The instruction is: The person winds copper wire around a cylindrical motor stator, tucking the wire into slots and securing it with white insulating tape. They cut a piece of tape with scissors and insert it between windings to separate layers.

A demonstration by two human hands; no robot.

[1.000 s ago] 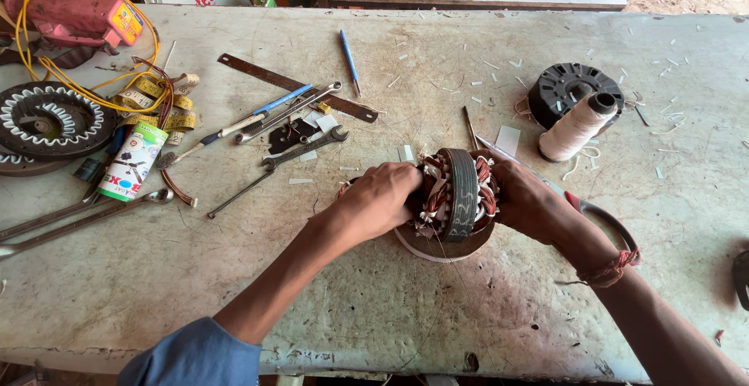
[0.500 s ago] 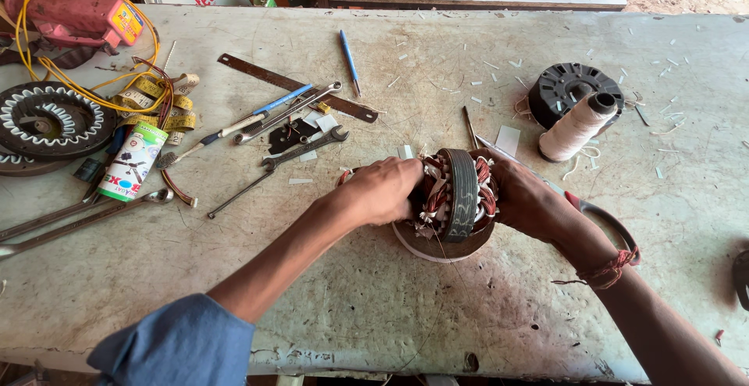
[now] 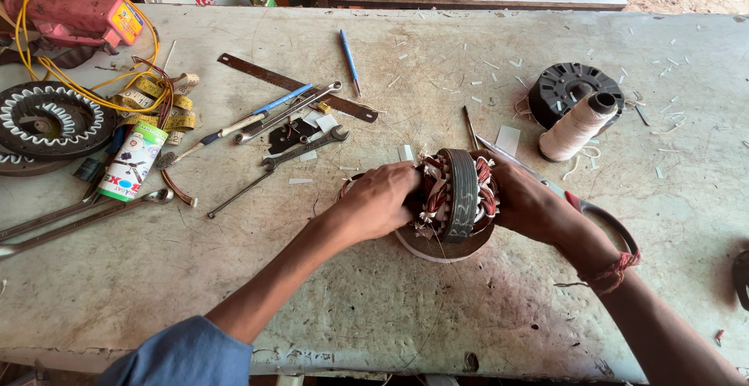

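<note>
A round motor stator (image 3: 459,195) with a dark grey steel core and copper windings stands on edge at the middle of the worn workbench (image 3: 390,308). My left hand (image 3: 384,199) grips its left side. My right hand (image 3: 524,202) holds its right side, with a red thread band at the wrist. Under the stator lies a round pale disc (image 3: 437,247). Scissors (image 3: 601,218) lie partly under my right wrist.
A cream thread spool (image 3: 576,126) leans on a black round part (image 3: 568,88) at the right. Spanners (image 3: 304,150), a steel ruler (image 3: 296,88), a blue pen (image 3: 349,60), a white tube (image 3: 133,160), another wound stator (image 3: 48,120), yellow wire and a red tool (image 3: 74,17) crowd the left.
My left forearm has shifted slightly; both hands stay clasped on the stator, which has barely moved.
</note>
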